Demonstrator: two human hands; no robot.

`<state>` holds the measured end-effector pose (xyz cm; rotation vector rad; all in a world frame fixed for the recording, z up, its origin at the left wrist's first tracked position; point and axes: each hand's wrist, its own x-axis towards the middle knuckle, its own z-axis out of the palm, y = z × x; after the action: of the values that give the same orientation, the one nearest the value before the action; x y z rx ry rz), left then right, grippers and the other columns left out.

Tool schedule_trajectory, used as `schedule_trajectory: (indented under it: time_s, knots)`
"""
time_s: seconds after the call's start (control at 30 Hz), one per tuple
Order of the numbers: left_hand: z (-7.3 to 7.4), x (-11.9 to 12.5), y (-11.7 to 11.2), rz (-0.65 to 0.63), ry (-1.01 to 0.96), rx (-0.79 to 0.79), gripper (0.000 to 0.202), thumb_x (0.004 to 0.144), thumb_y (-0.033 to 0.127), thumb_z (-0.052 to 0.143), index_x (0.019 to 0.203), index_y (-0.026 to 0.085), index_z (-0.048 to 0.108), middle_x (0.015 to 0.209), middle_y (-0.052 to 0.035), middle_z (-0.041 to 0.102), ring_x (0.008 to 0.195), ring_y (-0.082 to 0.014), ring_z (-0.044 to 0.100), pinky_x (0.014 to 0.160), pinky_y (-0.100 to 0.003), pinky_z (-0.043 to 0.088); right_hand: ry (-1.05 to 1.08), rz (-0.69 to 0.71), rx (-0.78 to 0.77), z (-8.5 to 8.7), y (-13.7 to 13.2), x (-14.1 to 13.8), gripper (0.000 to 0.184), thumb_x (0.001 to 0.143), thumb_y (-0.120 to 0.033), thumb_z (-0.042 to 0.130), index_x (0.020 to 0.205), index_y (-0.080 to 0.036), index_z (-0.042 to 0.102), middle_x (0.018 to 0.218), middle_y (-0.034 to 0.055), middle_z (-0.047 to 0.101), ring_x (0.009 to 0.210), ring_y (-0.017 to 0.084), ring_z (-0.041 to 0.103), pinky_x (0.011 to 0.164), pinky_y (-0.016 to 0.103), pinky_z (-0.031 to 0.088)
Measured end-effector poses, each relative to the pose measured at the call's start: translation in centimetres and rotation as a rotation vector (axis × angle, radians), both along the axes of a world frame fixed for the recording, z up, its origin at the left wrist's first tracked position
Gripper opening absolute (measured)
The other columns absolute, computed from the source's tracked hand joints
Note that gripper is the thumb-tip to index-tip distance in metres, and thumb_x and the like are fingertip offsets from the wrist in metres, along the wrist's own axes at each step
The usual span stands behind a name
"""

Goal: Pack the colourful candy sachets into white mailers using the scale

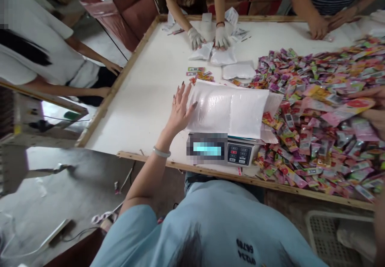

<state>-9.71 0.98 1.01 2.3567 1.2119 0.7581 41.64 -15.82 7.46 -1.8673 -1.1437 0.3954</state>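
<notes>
A white plastic mailing bag (224, 108) lies on a digital scale (239, 154) with a lit display. My left hand (180, 110) rests against the bag's left end, fingers spread, gripping nothing. At the right edge of the view, my right hand (374, 106) is partly cut off. Its fingers are closed on several colourful snack packets (349, 108), held above the heap. Beneath and around it spreads a large pile of small snack packets (306, 138). The open right end of the bag touches this pile.
A wooden rim (102, 108) edges the white table (138, 98). Across it, a co-worker's gloved hands (221, 38) press on white parcels (224, 56). Another filled parcel (239, 70) lies nearer. More people stand left and far right. A plastic basket (319, 235) is below right.
</notes>
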Motion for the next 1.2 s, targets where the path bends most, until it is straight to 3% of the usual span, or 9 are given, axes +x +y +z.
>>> schedule_trajectory:
  time_s: [0.2,0.43,0.57,0.7,0.83,0.93,1.0,1.1,1.2]
  knots:
    - [0.1,-0.4,-0.1,0.022,-0.018,0.015,0.077,0.105,0.071,0.028,0.169,0.03,0.018,0.177,-0.0122,0.017,0.165,-0.0327,0.009,0.133,-0.059,0.012,0.008,-0.204,0.056,-0.2,-0.4,3.0,0.021,0.051,-0.011,0.064,0.064,-0.027,0.066,0.083,0.0119,0.068,0.075,0.021,0.059,0.071,0.048,0.044]
    - [-0.2,-0.7,-0.2,0.051,-0.021,0.021,0.074,0.105,0.069,0.03,0.168,0.031,0.02,0.177,-0.0106,0.018,0.165,-0.0319,0.01,0.133,-0.059,0.012,0.06,-0.175,0.051,0.4,-0.2,1.5,0.02,0.052,-0.019,0.075,0.065,-0.025,0.062,0.08,0.009,0.065,0.071,0.018,0.056,0.073,0.044,0.045]
    - [-0.5,-0.5,0.1,0.047,-0.036,0.03,0.074,0.104,0.07,0.031,0.168,0.032,0.021,0.177,-0.01,0.019,0.165,-0.0322,0.012,0.134,-0.059,0.013,0.066,0.13,-0.014,0.7,0.9,-3.5,0.026,0.055,-0.026,0.073,0.081,-0.023,0.069,0.092,0.009,0.072,0.078,0.02,0.063,0.073,0.036,0.051]
    - [-0.4,0.0,0.3,0.029,-0.038,0.036,0.075,0.104,0.07,0.03,0.168,0.032,0.021,0.176,-0.0106,0.019,0.165,-0.0321,0.014,0.133,-0.06,0.013,-0.184,0.574,-0.013,-0.8,4.6,-10.7,0.032,0.068,-0.024,0.064,0.099,-0.021,0.074,0.111,0.0104,0.073,0.103,0.028,0.068,0.094,0.046,0.057]
    - [0.0,-0.2,-0.1,0.026,-0.019,0.056,0.075,0.104,0.07,0.031,0.168,0.033,0.019,0.176,-0.011,0.019,0.165,-0.0328,0.013,0.133,-0.062,0.013,-0.333,0.847,-0.002,-2.0,6.9,-14.9,0.052,0.075,-0.014,0.058,0.124,-0.024,0.07,0.145,0.0101,0.06,0.141,0.034,0.052,0.121,0.058,0.042]
    - [0.1,-1.0,-0.4,0.043,-0.021,0.076,0.073,0.105,0.069,0.03,0.168,0.034,0.02,0.176,-0.0102,0.02,0.165,-0.033,0.012,0.133,-0.062,0.014,-0.299,0.82,-0.01,-1.4,5.5,-13.9,0.063,0.083,-0.016,0.056,0.145,-0.028,0.057,0.158,0.006,0.049,0.151,0.031,0.043,0.127,0.058,0.035]
    - [-0.1,-1.5,-0.5,0.062,-0.02,0.068,0.072,0.105,0.069,0.029,0.168,0.034,0.021,0.176,-0.0106,0.02,0.165,-0.0331,0.012,0.132,-0.062,0.014,-0.201,0.78,-0.049,-0.8,3.6,-11.8,0.064,0.087,-0.019,0.057,0.15,-0.031,0.052,0.157,0.006,0.052,0.144,0.03,0.052,0.122,0.055,0.045]
    - [-0.4,-1.7,-0.5,0.076,-0.019,0.043,0.072,0.105,0.069,0.028,0.167,0.033,0.023,0.176,-0.0111,0.02,0.165,-0.0331,0.012,0.133,-0.062,0.015,-0.011,0.582,-0.033,0.0,0.8,-8.5,0.052,0.088,-0.026,0.061,0.14,-0.036,0.058,0.134,0.0057,0.068,0.115,0.028,0.071,0.095,0.05,0.063]
    - [-0.6,-1.1,-0.3,0.058,-0.023,0.038,0.072,0.105,0.068,0.028,0.167,0.032,0.023,0.176,-0.0112,0.02,0.165,-0.033,0.011,0.133,-0.061,0.014,0.043,0.29,0.041,0.3,-1.0,-6.1,0.036,0.085,-0.03,0.062,0.119,-0.04,0.065,0.106,0.0014,0.072,0.097,0.028,0.073,0.079,0.053,0.064]
